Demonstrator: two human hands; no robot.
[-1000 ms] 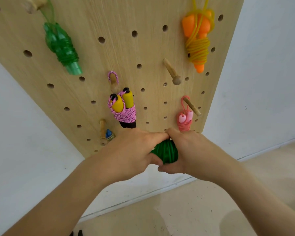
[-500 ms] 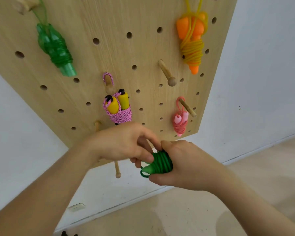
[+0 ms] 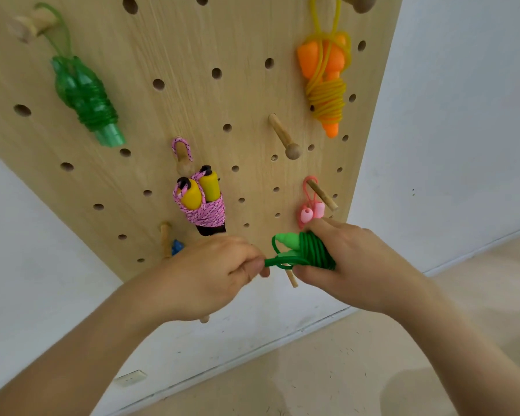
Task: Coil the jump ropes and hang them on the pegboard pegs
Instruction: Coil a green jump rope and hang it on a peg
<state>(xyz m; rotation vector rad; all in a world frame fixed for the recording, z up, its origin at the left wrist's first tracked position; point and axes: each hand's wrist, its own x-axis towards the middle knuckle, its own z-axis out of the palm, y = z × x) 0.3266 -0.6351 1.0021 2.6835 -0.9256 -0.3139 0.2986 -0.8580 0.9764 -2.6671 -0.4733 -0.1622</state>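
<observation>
Green rope [image 3: 311, 252] gripped; loop [image 3: 278, 261] pinched.

Wooden pegboard [image 3: 192, 40] with coiled jump ropes [image 3: 86, 99]

Green coiled jump rope [image 3: 309, 250] held below pegboard [image 3: 168, 49].

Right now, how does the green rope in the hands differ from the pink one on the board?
The green rope is held off the board: the right hand grips its coil, the left hand pinches its loop. The pink rope hangs from a peg by its loop. The green rope has pale green handles; the pink rope has yellow ones. Both are wound round their handles.
</observation>
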